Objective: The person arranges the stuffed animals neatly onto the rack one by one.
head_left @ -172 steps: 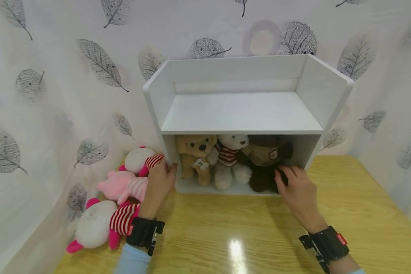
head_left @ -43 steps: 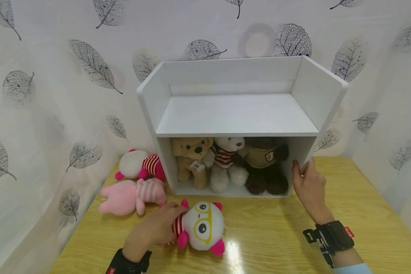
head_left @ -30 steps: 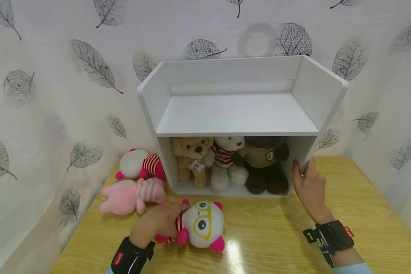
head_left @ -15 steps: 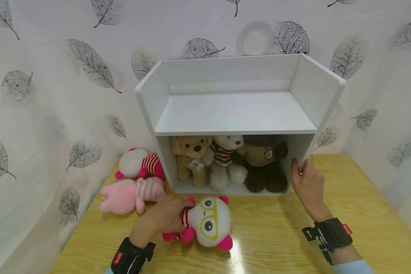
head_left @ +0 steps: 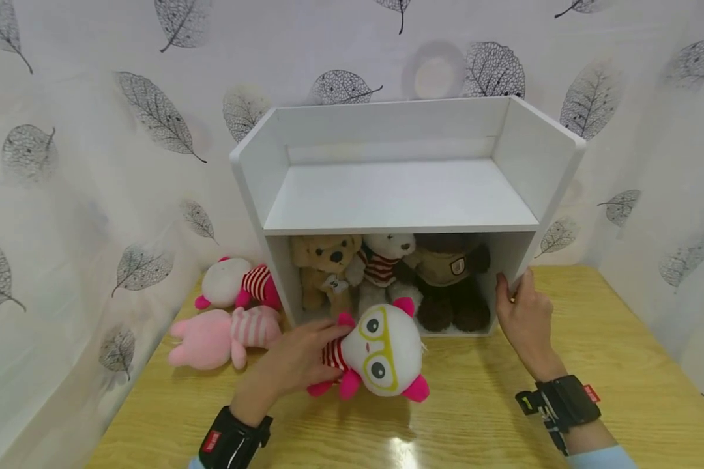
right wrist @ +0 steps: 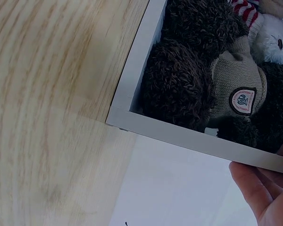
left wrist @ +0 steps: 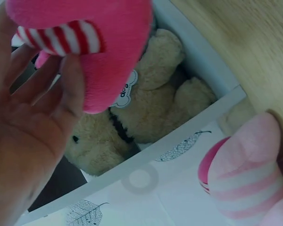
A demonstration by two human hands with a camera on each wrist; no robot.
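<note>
Head view: bright, even, diffuse light.
Glare (head_left: 403, 451) on tabletop (head_left: 469, 404) toward six o'clock; lower compartment (head_left: 509, 254) in shade; left wrist view dimmer, hazy, slightly soft.

pale leaf-printed backdrop (head_left: 305, 39); wood-grain tabletop (head_left: 604, 352) with a bright reflection (head_left: 403, 451).

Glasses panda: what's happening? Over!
Left grip holds glasses panda by its striped body, in front of shelf. Right grip on shelf's side panel. Lower compartment: three plush toys.

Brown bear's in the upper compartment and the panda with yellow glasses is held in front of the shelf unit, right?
Wrong level: the head view shows the brown bear in the lower compartment. The panda is held in front, yes.
</note>
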